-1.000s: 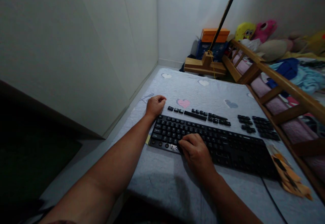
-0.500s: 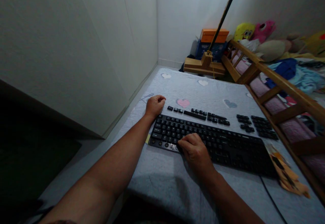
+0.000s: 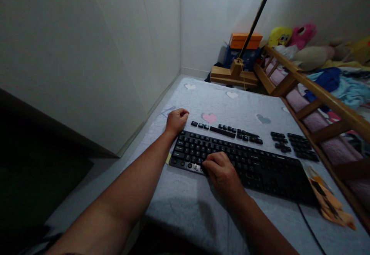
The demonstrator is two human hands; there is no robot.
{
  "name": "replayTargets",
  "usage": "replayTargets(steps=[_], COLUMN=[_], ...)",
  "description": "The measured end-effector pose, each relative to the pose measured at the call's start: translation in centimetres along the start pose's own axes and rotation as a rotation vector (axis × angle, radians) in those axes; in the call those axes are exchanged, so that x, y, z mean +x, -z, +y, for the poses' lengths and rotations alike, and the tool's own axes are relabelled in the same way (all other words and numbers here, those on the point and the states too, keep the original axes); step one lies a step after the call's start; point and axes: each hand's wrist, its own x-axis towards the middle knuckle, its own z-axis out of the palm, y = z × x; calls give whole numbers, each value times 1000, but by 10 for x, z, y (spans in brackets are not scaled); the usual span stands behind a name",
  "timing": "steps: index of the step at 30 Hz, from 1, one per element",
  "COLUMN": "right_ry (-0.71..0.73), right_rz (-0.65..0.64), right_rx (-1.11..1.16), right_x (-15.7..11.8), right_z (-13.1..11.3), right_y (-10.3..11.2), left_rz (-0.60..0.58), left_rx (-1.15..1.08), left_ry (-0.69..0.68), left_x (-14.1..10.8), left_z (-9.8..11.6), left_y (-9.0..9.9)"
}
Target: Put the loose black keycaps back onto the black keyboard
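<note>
A black keyboard [image 3: 219, 151] lies on the heart-patterned cloth [image 3: 208, 98]; its bottom row at the left shows bare round key mounts. My right hand [image 3: 222, 170] rests over that bottom row, thumb and fingers pinched together against the keyboard. Whatever is between those fingertips is hidden. Just beyond the keyboard's far left corner, my left hand [image 3: 177, 120] has its fingers curled closed, and I cannot make out what is in them. Behind the keyboard lie loose keycaps [image 3: 250, 139] in rows, with a long space bar keycap [image 3: 222, 132] among them.
More keycaps [image 3: 302, 147] sit in groups at the right. An orange cloth [image 3: 337, 208] with dark slim tools on it lies beside the keyboard's right end. A cable [image 3: 310, 228] runs towards me. A wooden bed rail [image 3: 323, 97] borders the right side, a pale panel [image 3: 115, 54] the left.
Both hands stay in nearly the same place on and beside the keyboard. The whole view has shifted very slightly.
</note>
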Motion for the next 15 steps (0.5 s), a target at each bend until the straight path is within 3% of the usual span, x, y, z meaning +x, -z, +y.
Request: replayTargets(steps=[15], right_ry=[-5], right_rz=[31], right_rx=[30], right_x=[3], right_z=[4], right_y=[0], left_rz=[0], left_rx=[8], left_ry=[-2], left_x=[0], left_z=[1], left_y=[0])
